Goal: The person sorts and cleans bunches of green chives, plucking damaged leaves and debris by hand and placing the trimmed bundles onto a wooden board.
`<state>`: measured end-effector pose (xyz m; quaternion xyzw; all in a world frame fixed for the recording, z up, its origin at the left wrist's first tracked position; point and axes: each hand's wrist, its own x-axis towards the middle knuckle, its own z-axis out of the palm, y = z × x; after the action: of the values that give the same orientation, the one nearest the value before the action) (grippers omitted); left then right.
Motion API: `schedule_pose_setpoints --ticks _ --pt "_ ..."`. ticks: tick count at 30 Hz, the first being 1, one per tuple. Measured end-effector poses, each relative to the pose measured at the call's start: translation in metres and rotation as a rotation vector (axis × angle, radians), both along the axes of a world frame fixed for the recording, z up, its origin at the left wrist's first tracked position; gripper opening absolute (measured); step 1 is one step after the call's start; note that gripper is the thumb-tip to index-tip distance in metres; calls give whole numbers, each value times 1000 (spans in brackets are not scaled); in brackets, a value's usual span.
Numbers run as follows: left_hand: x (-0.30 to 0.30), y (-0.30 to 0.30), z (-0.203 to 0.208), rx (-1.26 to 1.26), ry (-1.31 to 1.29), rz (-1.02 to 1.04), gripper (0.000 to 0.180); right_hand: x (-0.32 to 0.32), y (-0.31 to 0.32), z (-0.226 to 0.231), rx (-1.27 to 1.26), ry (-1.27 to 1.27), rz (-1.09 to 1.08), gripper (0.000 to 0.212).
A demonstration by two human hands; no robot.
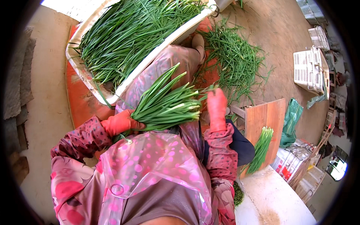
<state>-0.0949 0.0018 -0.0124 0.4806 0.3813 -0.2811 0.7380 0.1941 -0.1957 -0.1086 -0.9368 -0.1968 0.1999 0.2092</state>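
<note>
My left hand (122, 123), in a red rubber glove, is wrapped round the lower part of a fanned bunch of green chives (165, 107) over my lap. The pale cut ends point right, toward my other hand. Also gloved in red, my right hand (216, 107) is closed just past those ends. A few thin chive scraps (210, 89) stick out at its fingertips. Across my knees at the upper left, a white plastic crate (142, 59) is heaped with loose chives (135, 33).
Loose chive trimmings (238, 60) lie piled on the floor ahead to the right. At my right, a wooden board (275, 112) bears a neat chive bundle (261, 150), with a green plastic bag (291, 122) beside it. White baskets (309, 69) stand farther right.
</note>
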Motion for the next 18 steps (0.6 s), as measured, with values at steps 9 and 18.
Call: schedule_pose_setpoints --ticks 9,18 --pt "16 16 6 -124 100 -89 26 -21 6 6 667 982 13 42" --pt "17 17 4 -179 50 -99 21 26 -7 36 589 722 -259 29"
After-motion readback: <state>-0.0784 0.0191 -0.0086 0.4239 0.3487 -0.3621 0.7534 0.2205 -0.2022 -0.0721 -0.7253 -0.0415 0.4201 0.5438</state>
